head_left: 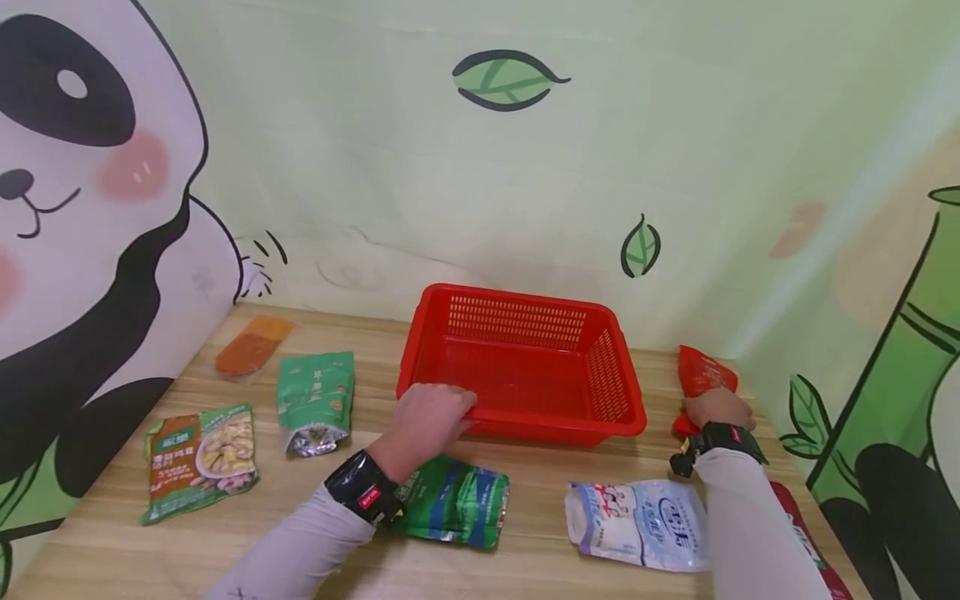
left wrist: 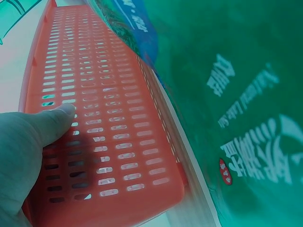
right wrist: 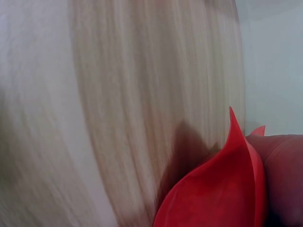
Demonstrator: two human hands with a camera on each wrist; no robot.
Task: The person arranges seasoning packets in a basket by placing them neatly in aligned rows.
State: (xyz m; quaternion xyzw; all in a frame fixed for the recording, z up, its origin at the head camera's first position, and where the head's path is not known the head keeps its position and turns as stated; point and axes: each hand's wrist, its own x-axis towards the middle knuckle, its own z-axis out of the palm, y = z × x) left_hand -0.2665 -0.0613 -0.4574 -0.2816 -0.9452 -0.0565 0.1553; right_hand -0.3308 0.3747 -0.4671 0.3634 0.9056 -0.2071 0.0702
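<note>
At its front left corner, my left hand (head_left: pixel 431 417) grips the rim of a red plastic basket (head_left: pixel 510 427). In the left wrist view the thumb (left wrist: pixel 54 124) lies along the basket's slotted wall (left wrist: pixel 118 109), and a green pouch (left wrist: pixel 246 118) stands out large beside it. My right hand (head_left: pixel 720 407) holds a red pouch (head_left: pixel 701 372) at the table's far right, covering its middle. Up close in the right wrist view, the red pouch (right wrist: pixel 213 194) is bent up into a pointed fold against a finger (right wrist: pixel 286 175).
Left of the basket lie an orange-brown packet (head_left: pixel 255 343), a green pouch (head_left: pixel 317 392) and a food packet with a bowl picture (head_left: pixel 202 460). A white-blue pouch (head_left: pixel 645 523) lies in front, with a dark red packet (head_left: pixel 806 533) beside the right sleeve. A printed cloth wall (head_left: pixel 525 192) stands behind.
</note>
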